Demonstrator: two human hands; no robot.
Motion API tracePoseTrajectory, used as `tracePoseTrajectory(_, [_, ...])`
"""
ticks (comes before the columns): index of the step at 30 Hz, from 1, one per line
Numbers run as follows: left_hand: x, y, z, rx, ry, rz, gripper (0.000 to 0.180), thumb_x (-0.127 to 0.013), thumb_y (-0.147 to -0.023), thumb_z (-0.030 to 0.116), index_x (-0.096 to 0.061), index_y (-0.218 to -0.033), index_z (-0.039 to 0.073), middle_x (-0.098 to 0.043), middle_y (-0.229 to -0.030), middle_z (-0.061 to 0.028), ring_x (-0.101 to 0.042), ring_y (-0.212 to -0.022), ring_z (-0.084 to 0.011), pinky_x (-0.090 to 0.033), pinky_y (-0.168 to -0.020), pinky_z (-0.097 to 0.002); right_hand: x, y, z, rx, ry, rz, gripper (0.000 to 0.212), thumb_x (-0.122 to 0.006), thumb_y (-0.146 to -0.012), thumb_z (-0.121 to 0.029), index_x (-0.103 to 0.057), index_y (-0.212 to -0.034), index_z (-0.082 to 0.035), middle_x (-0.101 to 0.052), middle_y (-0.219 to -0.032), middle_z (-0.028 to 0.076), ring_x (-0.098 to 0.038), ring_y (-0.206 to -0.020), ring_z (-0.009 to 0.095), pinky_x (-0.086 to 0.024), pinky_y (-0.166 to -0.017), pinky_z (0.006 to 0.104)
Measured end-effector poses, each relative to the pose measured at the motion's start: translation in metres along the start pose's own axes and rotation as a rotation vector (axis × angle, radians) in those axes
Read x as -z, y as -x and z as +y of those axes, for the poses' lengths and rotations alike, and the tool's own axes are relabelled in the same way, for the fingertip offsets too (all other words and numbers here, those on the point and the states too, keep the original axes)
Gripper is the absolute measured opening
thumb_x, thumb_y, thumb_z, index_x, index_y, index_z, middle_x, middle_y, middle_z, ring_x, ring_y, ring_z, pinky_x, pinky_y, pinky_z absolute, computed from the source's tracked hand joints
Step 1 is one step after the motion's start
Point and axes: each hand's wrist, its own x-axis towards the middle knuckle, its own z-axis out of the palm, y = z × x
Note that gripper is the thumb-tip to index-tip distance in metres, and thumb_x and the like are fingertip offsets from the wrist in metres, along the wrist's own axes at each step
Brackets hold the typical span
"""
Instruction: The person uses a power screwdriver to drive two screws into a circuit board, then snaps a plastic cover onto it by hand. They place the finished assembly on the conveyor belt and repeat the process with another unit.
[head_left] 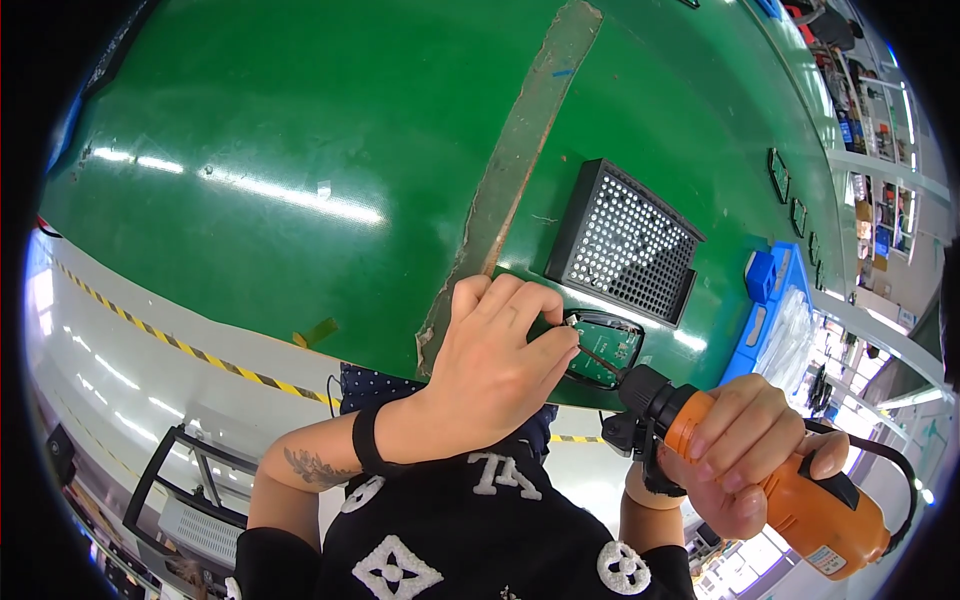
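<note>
My right hand point(745, 455) is wrapped round an orange and black electric screwdriver point(825, 520), whose thin bit points left and away toward a green circuit board point(618, 345). The board sits in a black rounded frame near the table's front edge. My left hand point(505, 350) is over the left side of that frame, thumb and forefinger pinched together by the bit's tip. Whatever lies between those fingertips is too small and hidden to name. Just beyond the board stands a black tray point(695, 285) with rows of holes, many showing bright silvery dots.
A green table point(300, 130) spreads ahead, crossed by a worn tape strip point(520, 140). At the right edge is a blue bin point(740, 355) with clear plastic in it. Several small boards point(778, 175) lie at the far right. A yellow-green scrap point(318, 333) lies at the front edge.
</note>
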Motion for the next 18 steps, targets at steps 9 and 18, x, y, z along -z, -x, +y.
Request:
tracePoseTrajectory(9, [-0.0001,-0.0008,0.0011,-0.001,-0.01,-0.001,0.022,-0.072,-0.06,0.004,-0.061,-0.079,0.009,-0.05,-0.084,-0.0021,-0.049,-0.076,-0.0195,-0.032,-0.073,-0.0354,0.0019,-0.0004,-0.0004,-0.002,-0.008,-0.016,0.049,-0.06,-0.069,0.003,-0.035,-0.109,-0.011,-0.049,-0.052,0.001,-0.048,-0.039,0.013,-0.046,-0.038,0.0249])
tracePoseTrajectory(18, [0.0049,0.0016,-0.0005,-0.039,-0.009,-0.035,0.026,-0.071,-0.061,0.004,-0.062,-0.085,0.009,-0.05,-0.085,-0.0019,-0.049,-0.078,-0.02,-0.031,-0.073,-0.037,-0.0003,-0.0011,-0.0019,-0.028,-0.004,-0.044,0.049,-0.059,-0.07,0.003,-0.035,-0.11,-0.011,-0.05,-0.053,0.001,-0.048,-0.039,0.013,-0.047,-0.038,0.0253])
